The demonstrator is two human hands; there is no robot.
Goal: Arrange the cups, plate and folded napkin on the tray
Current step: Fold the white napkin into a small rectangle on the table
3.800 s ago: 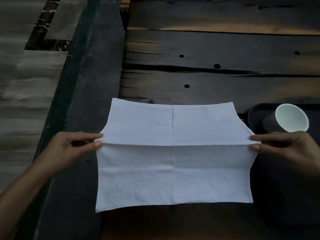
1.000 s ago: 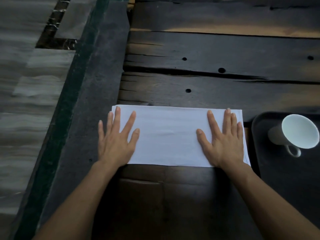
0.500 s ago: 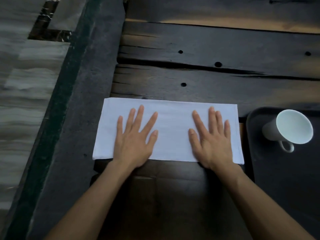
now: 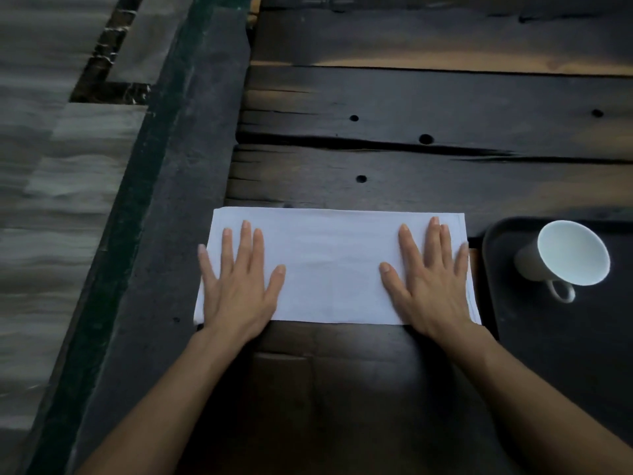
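A white cloth napkin, folded into a long rectangle, lies flat on the dark wooden table. My left hand presses flat on its left end, fingers spread. My right hand presses flat on its right end, fingers spread. Neither hand holds anything. To the right lies a black tray, cut off by the frame edge. A white cup with a handle stands on the tray, tilted in this wide view. No plate is in view.
The table is made of dark planks with gaps and holes. A dark stone ledge runs along its left side, with grey floor tiles beyond it.
The napkin went from being held at its fold to lying folded flat. In the last half second both hands slid outward from the napkin's middle toward its ends.
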